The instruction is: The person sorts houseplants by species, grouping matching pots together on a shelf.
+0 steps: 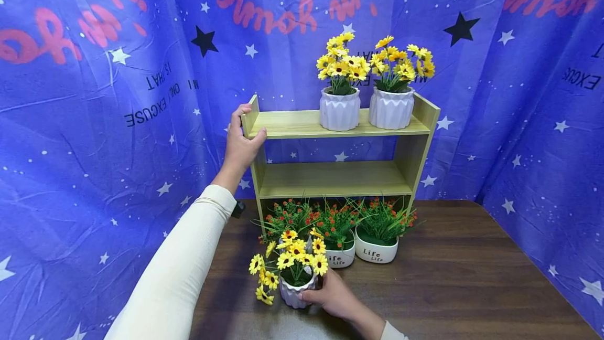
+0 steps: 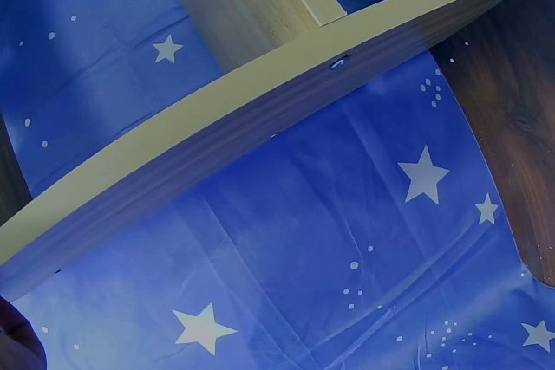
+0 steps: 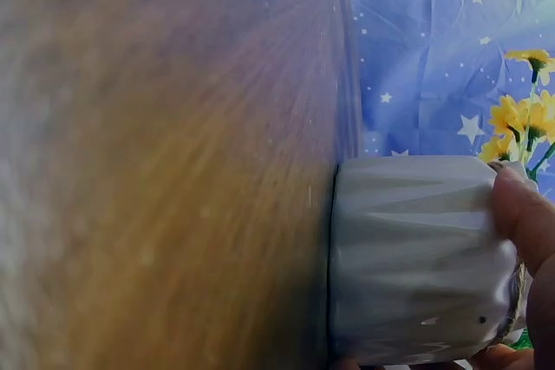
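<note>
My left hand [image 1: 241,143] grips the upper left side panel of a light wooden shelf [image 1: 332,178], with the thumb over its front edge. The left wrist view shows that side panel [image 2: 217,127] slanting across, and a bit of the hand at lower left. My right hand [image 1: 336,294] holds a white fluted flowerpot [image 1: 296,295] with yellow artificial flowers [image 1: 294,257], in front of the shelf's left half. In the right wrist view the thumb lies by the rim of the pot [image 3: 416,257], whose base is right at the wooden tabletop [image 3: 173,171].
Two similar white pots [image 1: 340,110] with yellow flowers stand on the top board's right half. Below, oval white planters [image 1: 376,250] with red-flowered greenery line the shelf's foot. The brown table [image 1: 453,277] extends right; a blue star-patterned curtain [image 1: 104,182] surrounds it.
</note>
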A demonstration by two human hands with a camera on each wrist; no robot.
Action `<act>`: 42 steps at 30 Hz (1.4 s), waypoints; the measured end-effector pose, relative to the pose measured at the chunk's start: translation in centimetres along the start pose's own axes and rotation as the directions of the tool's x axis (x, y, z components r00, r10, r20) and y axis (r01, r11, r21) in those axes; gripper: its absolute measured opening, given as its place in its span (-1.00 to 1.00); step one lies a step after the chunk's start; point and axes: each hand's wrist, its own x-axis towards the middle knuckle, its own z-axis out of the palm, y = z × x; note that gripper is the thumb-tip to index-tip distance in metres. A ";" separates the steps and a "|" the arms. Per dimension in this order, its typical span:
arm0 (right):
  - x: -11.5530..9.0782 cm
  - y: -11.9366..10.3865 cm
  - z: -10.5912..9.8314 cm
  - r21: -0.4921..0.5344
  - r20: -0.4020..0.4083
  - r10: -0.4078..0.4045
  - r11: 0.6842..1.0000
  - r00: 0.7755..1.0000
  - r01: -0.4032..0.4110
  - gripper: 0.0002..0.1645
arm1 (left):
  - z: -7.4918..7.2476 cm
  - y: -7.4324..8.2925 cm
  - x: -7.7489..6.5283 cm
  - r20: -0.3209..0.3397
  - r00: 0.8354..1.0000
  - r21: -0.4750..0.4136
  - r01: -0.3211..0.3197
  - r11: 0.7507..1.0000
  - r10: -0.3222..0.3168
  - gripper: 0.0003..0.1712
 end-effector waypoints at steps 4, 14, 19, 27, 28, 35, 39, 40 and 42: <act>-0.1 0.1 0.2 0.017 -0.024 0.001 1.000 1.000 -0.001 -0.06 | -0.1 -0.2 -0.2 -0.003 1.000 0.001 0.010 1.000 -0.010 -0.37; 0.2 -0.1 0.1 0.096 -0.053 -0.001 0.995 0.999 0.006 -0.17 | -0.1 0.6 -0.1 0.005 1.000 -0.012 0.007 1.000 -0.007 -0.38; 0.1 -0.7 0.1 0.140 -0.034 0.016 0.990 0.999 -0.011 -0.24 | -0.2 2.1 -0.5 0.001 1.000 -0.038 -0.006 0.999 0.006 -0.40; 0.0 -1.8 -0.6 0.080 -0.089 0.073 0.995 0.993 -0.066 -0.24 | -0.7 4.6 -1.1 0.019 1.000 -0.034 0.024 0.999 -0.024 -0.43; 0.0 -2.0 -0.8 0.072 -0.097 0.073 0.995 0.993 -0.067 -0.23 | -0.7 4.6 -1.1 0.021 0.999 -0.032 0.026 0.999 -0.025 -0.43; 0.1 -3.9 -1.9 0.056 -0.143 0.091 0.995 0.986 -0.083 -0.22 | -0.5 4.0 -0.8 0.020 1.000 -0.036 0.022 0.999 -0.021 -0.42; 0.0 -4.6 -2.3 0.068 -0.160 0.108 0.993 0.981 -0.099 -0.18 | -0.2 1.7 -0.3 0.020 1.000 -0.033 0.025 0.999 -0.024 -0.38; 0.0 -4.8 -2.4 0.081 -0.158 0.109 0.992 0.981 -0.098 -0.17 | -0.1 1.1 -0.1 0.019 1.000 -0.032 0.024 0.999 -0.023 -0.37; 0.0 -5.1 -2.7 0.107 -0.152 0.105 0.990 0.983 -0.089 -0.15 | 0.0 0.2 0.1 0.018 1.000 -0.028 0.024 0.999 -0.023 -0.37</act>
